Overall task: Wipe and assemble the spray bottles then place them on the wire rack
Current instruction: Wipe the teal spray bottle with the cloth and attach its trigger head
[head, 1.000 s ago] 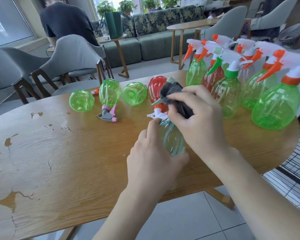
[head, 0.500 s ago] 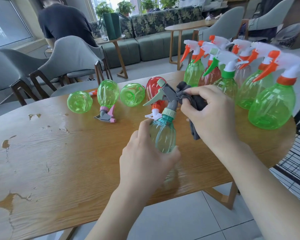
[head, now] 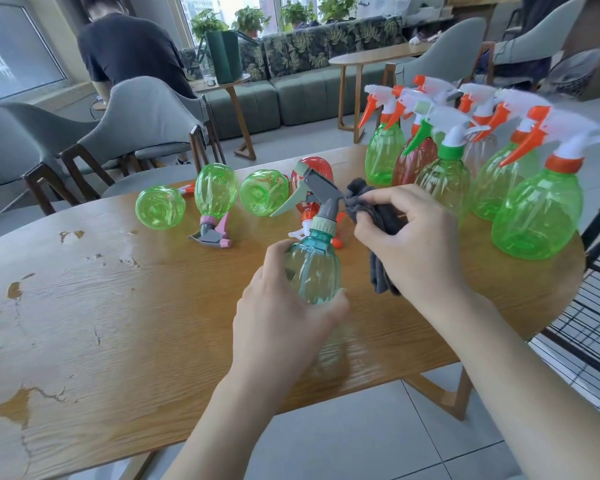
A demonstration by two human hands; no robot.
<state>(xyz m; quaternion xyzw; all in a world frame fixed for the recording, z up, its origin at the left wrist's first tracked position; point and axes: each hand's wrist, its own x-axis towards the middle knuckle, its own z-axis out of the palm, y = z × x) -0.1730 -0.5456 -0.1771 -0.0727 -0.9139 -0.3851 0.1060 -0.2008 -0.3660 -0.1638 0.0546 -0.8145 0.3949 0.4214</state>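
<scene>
Worn wood table (head: pixel 125 327) w/ upright spray bottles (head: pixel 537 213), loose green bottles (head: pixel 160 207).

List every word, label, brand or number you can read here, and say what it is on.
None can be read.
The teal spray bottle in the left hand shows no label.
The grey cloth in the right hand is plain.
The green bottles on the table carry no print.

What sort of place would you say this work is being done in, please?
Probably an office lounge or café-style seating area: a leaf-patterned sofa, potted plants along the windows, and grey upholstered chairs around wooden tables.
</scene>
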